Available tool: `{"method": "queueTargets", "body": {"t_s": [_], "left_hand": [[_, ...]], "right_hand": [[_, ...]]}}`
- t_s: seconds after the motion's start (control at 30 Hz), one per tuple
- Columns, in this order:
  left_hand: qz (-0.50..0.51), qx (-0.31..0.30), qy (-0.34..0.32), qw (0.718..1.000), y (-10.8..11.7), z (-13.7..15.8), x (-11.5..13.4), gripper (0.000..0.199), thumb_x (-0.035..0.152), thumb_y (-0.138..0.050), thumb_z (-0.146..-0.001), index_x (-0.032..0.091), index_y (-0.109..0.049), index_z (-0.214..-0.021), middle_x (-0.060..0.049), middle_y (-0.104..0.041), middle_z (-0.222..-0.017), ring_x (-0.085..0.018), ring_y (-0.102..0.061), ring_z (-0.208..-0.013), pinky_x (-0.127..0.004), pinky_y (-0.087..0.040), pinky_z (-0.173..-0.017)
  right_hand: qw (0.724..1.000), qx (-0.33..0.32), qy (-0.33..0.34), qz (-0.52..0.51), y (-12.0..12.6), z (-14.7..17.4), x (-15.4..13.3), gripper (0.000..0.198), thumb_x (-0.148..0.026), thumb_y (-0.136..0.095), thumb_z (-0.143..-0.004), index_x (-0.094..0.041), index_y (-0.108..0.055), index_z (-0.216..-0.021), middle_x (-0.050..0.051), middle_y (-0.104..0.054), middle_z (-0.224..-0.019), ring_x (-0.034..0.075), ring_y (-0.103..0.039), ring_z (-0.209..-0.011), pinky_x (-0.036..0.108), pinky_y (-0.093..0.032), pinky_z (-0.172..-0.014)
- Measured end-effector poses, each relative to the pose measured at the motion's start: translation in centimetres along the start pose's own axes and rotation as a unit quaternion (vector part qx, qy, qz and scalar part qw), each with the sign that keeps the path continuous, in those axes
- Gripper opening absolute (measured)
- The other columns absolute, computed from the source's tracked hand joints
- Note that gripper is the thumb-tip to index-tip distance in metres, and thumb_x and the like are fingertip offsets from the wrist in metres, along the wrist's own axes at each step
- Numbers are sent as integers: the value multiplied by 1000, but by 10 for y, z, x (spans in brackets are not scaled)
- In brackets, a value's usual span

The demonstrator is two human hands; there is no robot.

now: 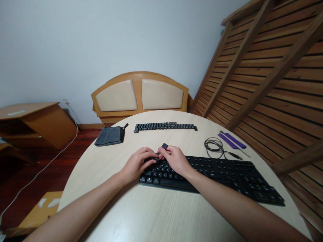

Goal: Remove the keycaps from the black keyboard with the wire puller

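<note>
A black keyboard (209, 168) lies on the table, and part of its keys have been taken off on the right side. Over its upper left corner, my left hand (141, 160) is closed, thumb and forefinger pinching a small dark keycap (156, 158). My right hand (174, 159) is closed round a keycap puller (165, 146) by its black handle, its thin wire ends pointing away from me. The right fingertips meet the left ones close to the keycap, partly hiding it. Beyond the hands, removed keycaps (156, 126) stand in neat rows.
A round pale table (121, 211) carries a dark grey pouch (109, 135) at left. To the right are a coiled black cable (214, 145) and purple strips (232, 139) beside a thin brush-like tool. A headboard (140, 94) and slatted wood (272, 80) stand behind.
</note>
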State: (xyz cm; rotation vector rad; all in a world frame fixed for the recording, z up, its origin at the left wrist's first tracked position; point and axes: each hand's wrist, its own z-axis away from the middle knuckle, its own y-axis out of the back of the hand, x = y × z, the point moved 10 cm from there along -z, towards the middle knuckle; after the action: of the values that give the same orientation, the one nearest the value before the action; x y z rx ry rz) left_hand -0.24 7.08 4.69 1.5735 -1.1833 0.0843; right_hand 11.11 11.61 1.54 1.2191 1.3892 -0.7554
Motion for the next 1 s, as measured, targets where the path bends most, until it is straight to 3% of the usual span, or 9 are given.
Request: {"method": "queueTargets", "body": {"t_s": [0.2,0.4,0.6,0.73,0.87,1.0], "left_hand": [[-20,-7,-19,1000,-3,1,5,18,24,-57,-95,24,-67,-110,-6,-63,-105,-20,-59,-102,-34,-48,-91],[-38,-1,-55,998,-4,2,9,19,24,-57,-95,24,-66,-112,-6,-65,-106,-20,-61,-101,-34,-50,-89],[-82,18,-110,990,-7,4,18,16,21,-57,-95,23,-65,-109,-6,-68,-104,-19,-63,-96,-33,-52,-83],[-82,55,-110,989,5,0,20,16,21,-57,-95,21,-64,-109,-7,-68,-104,-19,-63,-98,-33,-52,-85],[-149,111,-94,978,31,-20,1,14,22,-58,-94,20,-63,-107,-7,-68,-101,-20,-62,-96,-34,-50,-85],[-261,143,-52,953,54,-53,-44,17,26,-59,-93,22,-66,-109,-6,-70,-106,-21,-62,-98,-34,-50,-88]], "right_hand": [[999,0,-18,36,1,1,3,42,-51,-55,-90,-13,-72,-86,8,-74,-78,20,-71,-75,29,-54,-72],[1000,-12,-15,20,-2,0,5,44,-54,-57,-87,-12,-71,-79,9,-74,-75,20,-70,-70,29,-54,-68],[999,-16,-27,-12,-4,-1,8,45,-56,-61,-84,-13,-71,-79,7,-72,-67,20,-69,-65,29,-54,-66],[999,8,-43,2,1,-2,7,43,-53,-60,-86,-12,-71,-79,8,-73,-69,19,-68,-64,29,-53,-64],[998,13,-50,24,1,-3,6,38,-46,-57,-90,-11,-70,-81,9,-74,-71,17,-68,-62,28,-53,-65],[998,13,-51,20,0,-3,8,35,-42,-56,-91,-12,-69,-80,8,-74,-72,15,-67,-61,27,-52,-65]]}}
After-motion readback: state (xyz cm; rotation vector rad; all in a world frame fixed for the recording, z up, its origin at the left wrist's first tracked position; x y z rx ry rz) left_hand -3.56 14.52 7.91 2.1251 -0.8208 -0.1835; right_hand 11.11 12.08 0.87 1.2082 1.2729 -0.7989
